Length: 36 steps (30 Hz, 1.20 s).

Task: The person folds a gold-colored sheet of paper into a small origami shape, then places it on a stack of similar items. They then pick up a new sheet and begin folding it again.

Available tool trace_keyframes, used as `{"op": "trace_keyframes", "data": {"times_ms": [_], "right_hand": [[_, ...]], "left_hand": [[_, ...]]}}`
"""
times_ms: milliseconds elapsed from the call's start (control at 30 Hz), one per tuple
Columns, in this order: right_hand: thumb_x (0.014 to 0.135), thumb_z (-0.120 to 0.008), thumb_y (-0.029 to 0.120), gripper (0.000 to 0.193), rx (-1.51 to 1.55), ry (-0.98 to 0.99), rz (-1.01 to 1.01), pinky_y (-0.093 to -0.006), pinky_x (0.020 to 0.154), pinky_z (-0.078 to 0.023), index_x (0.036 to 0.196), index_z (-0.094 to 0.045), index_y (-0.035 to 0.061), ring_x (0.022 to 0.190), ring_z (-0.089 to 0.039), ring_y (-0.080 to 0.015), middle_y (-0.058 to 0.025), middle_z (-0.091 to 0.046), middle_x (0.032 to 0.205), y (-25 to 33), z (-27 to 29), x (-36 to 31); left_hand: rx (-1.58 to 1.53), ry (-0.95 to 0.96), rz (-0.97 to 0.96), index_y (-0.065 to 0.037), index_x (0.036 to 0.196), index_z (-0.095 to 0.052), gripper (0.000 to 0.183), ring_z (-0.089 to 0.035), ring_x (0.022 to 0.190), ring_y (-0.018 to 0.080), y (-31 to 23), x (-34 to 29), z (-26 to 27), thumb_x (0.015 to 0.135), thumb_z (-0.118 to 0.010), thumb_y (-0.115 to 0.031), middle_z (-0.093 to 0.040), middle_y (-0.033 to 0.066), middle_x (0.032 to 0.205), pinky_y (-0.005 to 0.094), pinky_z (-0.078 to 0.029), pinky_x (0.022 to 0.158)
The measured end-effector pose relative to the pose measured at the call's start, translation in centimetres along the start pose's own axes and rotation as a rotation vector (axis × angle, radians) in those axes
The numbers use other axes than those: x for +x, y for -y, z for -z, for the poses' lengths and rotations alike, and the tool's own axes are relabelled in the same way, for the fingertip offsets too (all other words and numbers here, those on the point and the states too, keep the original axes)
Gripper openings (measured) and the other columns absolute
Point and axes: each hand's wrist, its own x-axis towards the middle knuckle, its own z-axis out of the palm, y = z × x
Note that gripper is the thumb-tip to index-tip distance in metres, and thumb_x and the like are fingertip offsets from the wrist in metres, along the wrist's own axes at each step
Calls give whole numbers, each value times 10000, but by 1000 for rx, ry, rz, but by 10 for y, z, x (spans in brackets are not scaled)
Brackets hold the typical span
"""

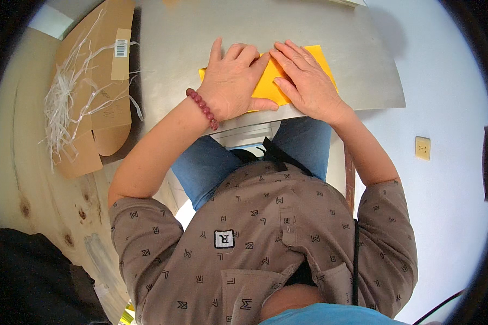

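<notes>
A bright yellow piece of paper [268, 86], roughly rectangular, lies flat near the front edge of the grey tabletop [255, 24]. My left hand [234, 76] rests over its left part, fingers apart and slightly bent, the thumb stretched along the paper's near edge. On the right part my right hand [309, 81] lies with its fingers stretched out and pressed down on the paper. Between the two hands the middle of the sheet shows; both hands hide much of the rest. A dark red bead bracelet [201, 108] circles my left wrist.
To the left of the table stands a brown cardboard box [114, 103] with white plastic strips [65, 103] hanging over it. A pale wall with a socket [422, 148] is at the right. Dark cloth [38, 276] lies at the lower left.
</notes>
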Motion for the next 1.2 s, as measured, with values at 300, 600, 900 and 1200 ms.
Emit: {"op": "trace_keyframes", "data": {"times_ms": [300, 600, 900, 1200], "right_hand": [[1031, -571, 319, 531, 8, 4, 5, -470, 1252, -300, 1473, -533, 26, 1486, -401, -364, -179, -492, 1558, 1, 3, 2], [1016, -583, 321, 543, -2, 2, 29, -475, 1247, -304, 1466, -533, 20, 1482, -398, -378, -191, -485, 1557, 1, 4, 3], [995, -607, 371, 592, 14, -1, 25, -484, 1247, -301, 1461, -533, 13, 1488, -382, -394, -203, -460, 1572, 2, 5, 1], [981, -618, 433, 659, 32, 38, 25, -497, 1257, -276, 1481, -522, 15, 1497, -375, -401, -213, -440, 1589, 4, 10, 3]], "left_hand": [[-97, 48, 16, -86, 1538, -454, 1011, -355, 1505, 324, 18, -33, -1, 775, -768, -669, -429, 95, 1596, 641, -218, 1228], [-148, 79, 225, -85, 1616, -329, 1201, -158, 1602, 377, 28, -71, 3, 699, -820, -686, -280, 152, 1701, 620, -129, 1265], [-24, -204, 330, -54, 1567, -422, 1038, -304, 1539, 417, 5, -101, 44, 749, -872, -507, -343, 222, 1651, 570, -260, 1235], [-231, -133, 65, -14, 1383, -601, 478, -514, 1385, 362, -34, -10, -18, 940, -687, -170, -565, 190, 1444, 450, -425, 1169]]}}
